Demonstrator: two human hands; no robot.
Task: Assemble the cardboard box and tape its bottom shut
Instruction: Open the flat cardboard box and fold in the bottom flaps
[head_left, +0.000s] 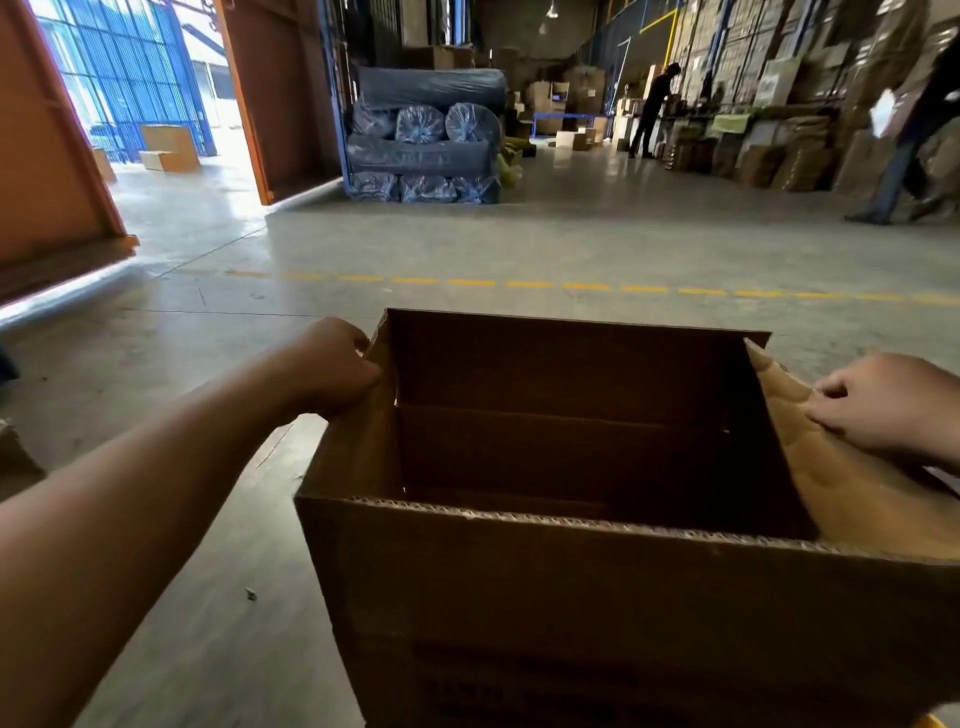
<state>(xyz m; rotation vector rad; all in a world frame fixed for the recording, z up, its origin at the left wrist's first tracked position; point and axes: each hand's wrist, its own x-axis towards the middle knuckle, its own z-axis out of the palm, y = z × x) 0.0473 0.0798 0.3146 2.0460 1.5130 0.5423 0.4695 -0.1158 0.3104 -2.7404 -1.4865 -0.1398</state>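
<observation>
A brown cardboard box (597, 613) stands squared up in front of me, its open end facing up. Inside, a flap lies partly folded across the lower part. My left hand (332, 369) grips the top of the left side flap, fingers curled over its edge. On the right, the side flap (841, 483) splays outward, and my right hand (883, 405) holds it with fingers curled on its surface. No tape or tape dispenser is in view.
Bare concrete floor (467, 244) with a dashed yellow line (519, 284) stretches ahead. Blue wrapped rolls (426, 135) are stacked at the back centre. A person (652, 109) stands at benches far right; another person (914, 130) walks at the right edge. Orange doors (47, 156) are on the left.
</observation>
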